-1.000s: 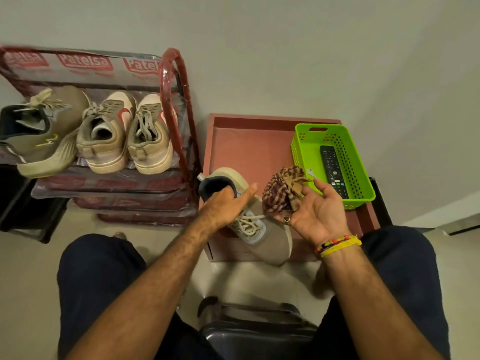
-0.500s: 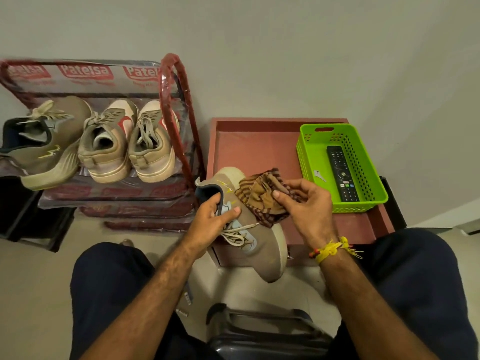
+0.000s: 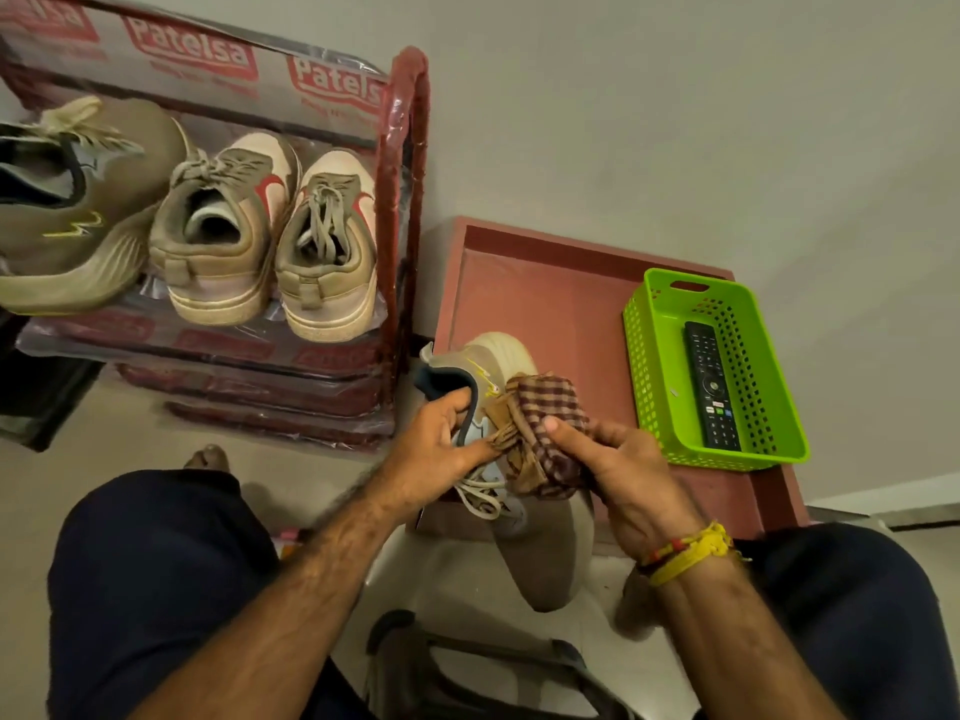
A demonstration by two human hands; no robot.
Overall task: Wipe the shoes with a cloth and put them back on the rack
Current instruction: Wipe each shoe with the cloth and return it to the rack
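A tan sneaker (image 3: 550,558) with pale laces is held in front of me, toe pointing toward my lap. My left hand (image 3: 441,449) grips it at the dark collar of the opening. My right hand (image 3: 618,475) holds a brown checked cloth (image 3: 540,433) bunched against the shoe's side, near the laces. To the left stands the red shoe rack (image 3: 405,163), wrapped in printed plastic. On its top shelf sit the matching tan sneaker (image 3: 72,220) and a pair of beige sneakers with red marks (image 3: 270,236).
A reddish low table (image 3: 550,288) stands behind the shoe, against the wall. A green plastic basket (image 3: 649,356) on it holds a black remote control (image 3: 711,387). My knees in dark trousers frame the bottom. A dark stool sits between them.
The cloth, held clear in my right palm a second ago, has been turned onto the shoe and pressed against its side. My left hand shifted to the collar. The view moved closer.
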